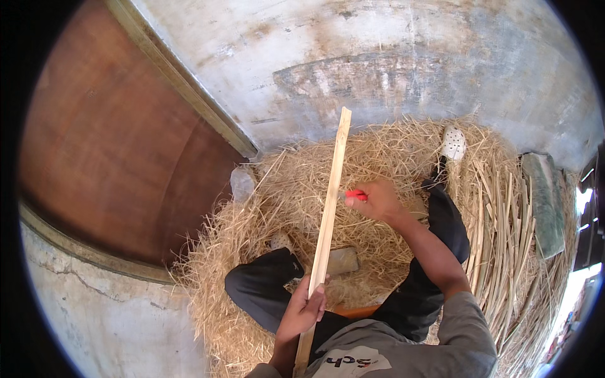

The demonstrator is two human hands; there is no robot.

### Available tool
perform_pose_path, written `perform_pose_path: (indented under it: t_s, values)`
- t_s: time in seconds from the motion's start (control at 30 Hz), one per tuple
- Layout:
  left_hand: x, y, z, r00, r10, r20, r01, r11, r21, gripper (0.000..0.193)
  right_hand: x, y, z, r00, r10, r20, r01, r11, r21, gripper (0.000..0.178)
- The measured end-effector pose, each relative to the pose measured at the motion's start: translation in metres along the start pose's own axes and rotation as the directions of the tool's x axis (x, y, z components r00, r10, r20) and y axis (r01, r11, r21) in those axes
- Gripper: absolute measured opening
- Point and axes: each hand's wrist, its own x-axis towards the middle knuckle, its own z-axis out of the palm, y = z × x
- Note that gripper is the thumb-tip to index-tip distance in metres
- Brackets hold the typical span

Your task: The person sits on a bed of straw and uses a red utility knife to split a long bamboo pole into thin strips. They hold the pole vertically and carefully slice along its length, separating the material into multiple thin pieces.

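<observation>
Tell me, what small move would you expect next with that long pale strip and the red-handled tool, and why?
Probably a short stroke of the red-handled tool along the strip. The right hand holds the tool against the strip's edge about midway, while the left hand grips the lower end, steadying it over the straw shavings.

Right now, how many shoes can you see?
1: a white perforated clog on the outstretched foot, upper right on the straw. The other foot is hidden under the bent leg.
</observation>
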Motion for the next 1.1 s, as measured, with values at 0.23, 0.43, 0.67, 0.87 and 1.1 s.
perform_pose_path:
  t_s: [0.23, 0.43, 0.67, 0.87, 1.1]
  values:
    - [0.005, -0.009, 0.007, 0.998, 0.035, -0.045, -0.031, 0.995, 0.096, 0.041, -0.005, -0.014, 0.013, 0.988, -0.152, 0.04, 0.156, 0.981, -0.114, 0.066]
    - [0.001, -0.017, 0.008, 0.991, 0.12, -0.057, -0.093, 0.935, 0.341, 0.052, 0.002, 0.004, 0.014, 0.988, -0.141, -0.068, 0.125, 0.972, -0.198, 0.067]
    - [-0.004, -0.013, 0.005, 0.996, -0.055, -0.073, 0.07, 0.97, 0.232, 0.053, -0.006, -0.002, 0.025, 0.996, -0.072, -0.043, 0.064, 0.985, -0.159, 0.068]
    - [-0.004, -0.018, 0.006, 0.996, 0.05, -0.073, -0.021, 0.935, 0.354, 0.052, 0.01, 0.017, 0.025, 0.996, -0.089, 0.008, 0.088, 0.971, -0.223, 0.066]
    - [-0.012, -0.035, 0.015, 0.994, 0.106, -0.031, -0.086, 0.918, 0.388, 0.046, 0.045, 0.072, 0.004, 0.952, 0.244, -0.184, -0.297, 0.884, -0.362, 0.07]
